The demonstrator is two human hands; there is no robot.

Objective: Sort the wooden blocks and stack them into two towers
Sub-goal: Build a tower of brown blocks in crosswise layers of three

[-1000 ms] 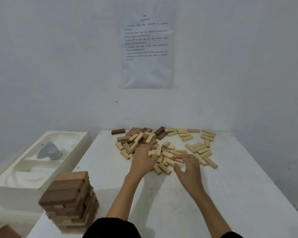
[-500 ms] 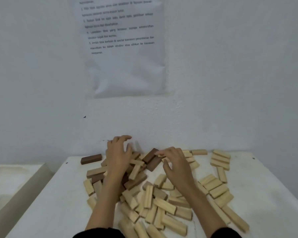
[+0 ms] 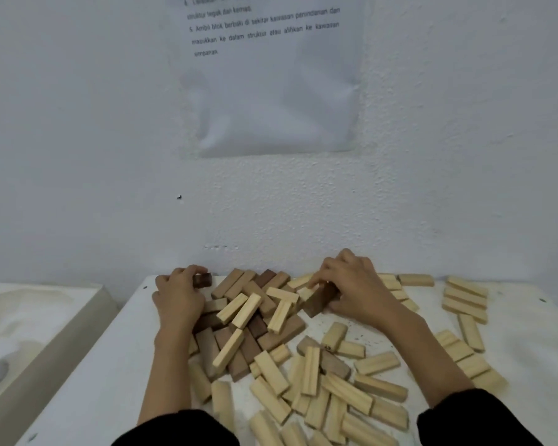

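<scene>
1. Head view: pale blocks [image 3: 319,397] are lying loose on the table [image 3: 110,365], nearer than both wrists, probably being left there as the light sort.
2. Between the hands, a mixed heap [image 3: 255,313] is sitting with pale pieces lying across brown ones, so the brown ones are likely needing digging out.
3. At the heap's far corner, the left hand [image 3: 179,294] is curling its fingers round a dark block [image 3: 203,280] at its fingertips.
4. Opposite, the right hand [image 3: 355,284] is pinching a second dark block [image 3: 318,299], tilted, just left of its palm.
5. Beyond both hands, a printed sheet [image 3: 271,91] is hanging on the wall.
</scene>
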